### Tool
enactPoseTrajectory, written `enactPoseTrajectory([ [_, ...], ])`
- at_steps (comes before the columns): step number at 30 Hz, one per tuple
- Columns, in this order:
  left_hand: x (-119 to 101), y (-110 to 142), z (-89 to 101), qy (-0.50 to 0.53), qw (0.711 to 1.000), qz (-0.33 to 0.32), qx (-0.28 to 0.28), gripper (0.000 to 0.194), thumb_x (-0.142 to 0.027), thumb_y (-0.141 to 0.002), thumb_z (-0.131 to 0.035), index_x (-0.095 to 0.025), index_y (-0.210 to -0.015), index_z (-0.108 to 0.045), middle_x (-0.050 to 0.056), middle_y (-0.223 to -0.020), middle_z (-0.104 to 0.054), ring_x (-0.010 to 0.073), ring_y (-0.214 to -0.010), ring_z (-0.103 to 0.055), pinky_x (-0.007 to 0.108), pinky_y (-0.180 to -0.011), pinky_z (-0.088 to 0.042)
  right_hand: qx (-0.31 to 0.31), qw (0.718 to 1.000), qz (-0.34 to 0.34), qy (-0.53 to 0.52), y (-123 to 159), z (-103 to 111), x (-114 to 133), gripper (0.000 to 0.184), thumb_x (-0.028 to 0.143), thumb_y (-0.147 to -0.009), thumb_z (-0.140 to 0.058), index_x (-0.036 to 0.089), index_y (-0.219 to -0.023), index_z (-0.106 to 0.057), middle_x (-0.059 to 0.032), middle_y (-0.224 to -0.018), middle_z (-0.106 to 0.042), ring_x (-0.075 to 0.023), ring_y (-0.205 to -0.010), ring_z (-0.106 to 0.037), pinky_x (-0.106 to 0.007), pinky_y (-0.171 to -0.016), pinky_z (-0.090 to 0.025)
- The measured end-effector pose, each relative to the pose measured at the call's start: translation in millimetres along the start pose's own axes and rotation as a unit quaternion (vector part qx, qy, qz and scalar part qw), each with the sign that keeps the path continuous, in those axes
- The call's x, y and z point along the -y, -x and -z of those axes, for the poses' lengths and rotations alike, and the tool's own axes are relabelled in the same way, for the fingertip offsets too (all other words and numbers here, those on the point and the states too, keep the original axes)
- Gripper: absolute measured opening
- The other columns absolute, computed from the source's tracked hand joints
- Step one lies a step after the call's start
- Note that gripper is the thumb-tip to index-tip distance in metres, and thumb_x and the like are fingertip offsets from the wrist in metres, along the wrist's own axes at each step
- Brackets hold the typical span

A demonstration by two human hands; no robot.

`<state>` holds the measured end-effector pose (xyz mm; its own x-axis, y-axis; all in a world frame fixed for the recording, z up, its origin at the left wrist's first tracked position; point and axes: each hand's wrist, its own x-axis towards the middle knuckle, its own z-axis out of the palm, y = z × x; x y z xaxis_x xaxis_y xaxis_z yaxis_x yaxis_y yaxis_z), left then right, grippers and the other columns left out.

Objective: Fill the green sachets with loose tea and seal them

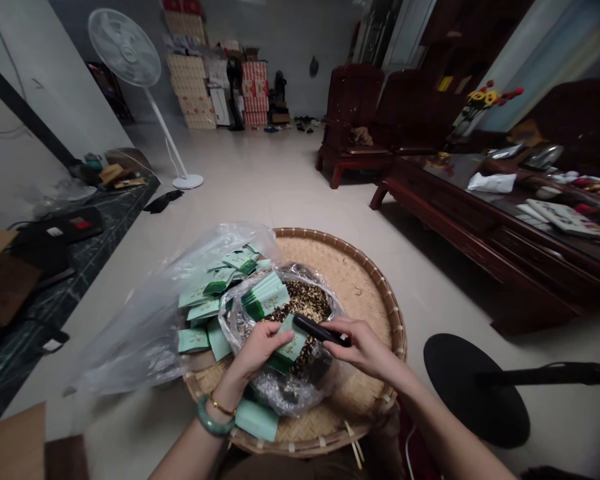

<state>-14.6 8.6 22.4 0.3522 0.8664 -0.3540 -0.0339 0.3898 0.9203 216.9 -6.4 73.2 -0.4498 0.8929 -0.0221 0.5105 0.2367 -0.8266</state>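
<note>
My left hand [263, 347] pinches a small pale-green packet [294, 340] over an open clear plastic bag [293, 393]. My right hand [357, 343] grips a slim black handheld bag sealer [320, 329], its far end lying at the packet's upper edge. Inside the bag is a loose mix of dark and pale grains [310, 300], with a stack of green packets [267, 295] resting on it. More green packets [205, 310] are heaped on the left, partly in a large clear plastic sack [150, 327]. Another packet [257, 420] lies near the front rim.
Everything rests on a round woven bamboo tray [365, 280] with a raised rim. A black round stand base [475, 390] is to the right, near a dark wooden table [480, 233]. A white fan [183, 170] stands at the back left.
</note>
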Motion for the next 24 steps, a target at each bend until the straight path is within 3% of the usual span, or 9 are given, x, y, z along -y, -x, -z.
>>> enactPoseTrajectory([
  [4,0.0,1.1,-1.5,0.017,1.000,-0.003,-0.020,0.046,-0.053,-0.055,-0.079,-0.010,-0.068,-0.070,-0.001,-0.057,-0.060,0.0113,-0.052,-0.049,0.022,-0.052,-0.038,-0.020,0.988,-0.108,-0.105,4.2,-0.5,-16.6,0.039,0.033,-0.075,-0.063,0.017,-0.111,-0.067,-0.0062,-0.091,-0.070,-0.0144,-0.060,-0.059,-0.026,-0.052,-0.047],
  [6,-0.2,1.1,-0.5,0.008,1.000,-0.004,-0.022,0.045,-0.052,-0.055,-0.079,-0.010,-0.069,-0.071,0.000,-0.058,-0.061,0.0118,-0.053,-0.050,0.022,-0.053,-0.038,-0.041,0.985,-0.127,-0.112,5.7,-0.1,-21.3,0.045,0.036,-0.073,-0.065,0.016,-0.113,-0.066,-0.0071,-0.092,-0.070,-0.0146,-0.060,-0.059,-0.028,-0.053,-0.049],
  [10,-0.9,-0.8,-0.4,-0.043,0.999,-0.027,-0.001,0.040,-0.047,-0.061,-0.076,-0.009,-0.074,-0.073,-0.001,-0.059,-0.061,0.0121,-0.055,-0.050,0.022,-0.054,-0.037,-0.051,0.997,-0.052,-0.035,2.8,-3.2,-13.3,0.042,0.030,-0.069,-0.070,0.016,-0.109,-0.069,-0.0086,-0.099,-0.071,-0.0213,-0.081,-0.064,-0.033,-0.072,-0.051],
  [15,-1.7,-1.7,-5.0,-0.066,0.996,-0.064,0.013,0.033,-0.038,-0.059,-0.078,-0.010,-0.078,-0.074,0.000,-0.067,-0.065,0.0142,-0.064,-0.053,0.022,-0.060,-0.039,-0.026,1.000,-0.003,0.008,-7.4,-9.3,6.8,0.033,0.025,-0.075,-0.066,0.019,-0.107,-0.070,-0.0069,-0.094,-0.071,-0.0211,-0.082,-0.063,-0.030,-0.071,-0.048],
  [21,-0.6,-0.7,-4.5,-0.089,0.996,-0.029,0.008,0.039,-0.044,-0.057,-0.079,-0.009,-0.072,-0.071,-0.001,-0.059,-0.059,0.0122,-0.057,-0.049,0.023,-0.057,-0.039,-0.029,1.000,0.010,-0.002,-11.8,-14.4,11.7,0.024,0.024,-0.081,-0.060,0.018,-0.100,-0.072,-0.0052,-0.084,-0.071,-0.0190,-0.077,-0.062,-0.028,-0.069,-0.046],
  [24,-2.0,-0.7,-4.0,-0.107,0.994,-0.020,0.009,0.039,-0.046,-0.056,-0.079,-0.009,-0.066,-0.069,-0.002,-0.056,-0.055,0.0111,-0.054,-0.046,0.022,-0.054,-0.036,-0.038,0.998,-0.026,-0.053,-12.6,-14.6,4.8,0.025,0.027,-0.079,-0.061,0.017,-0.099,-0.072,-0.0057,-0.087,-0.071,-0.0186,-0.076,-0.062,-0.028,-0.066,-0.048],
])
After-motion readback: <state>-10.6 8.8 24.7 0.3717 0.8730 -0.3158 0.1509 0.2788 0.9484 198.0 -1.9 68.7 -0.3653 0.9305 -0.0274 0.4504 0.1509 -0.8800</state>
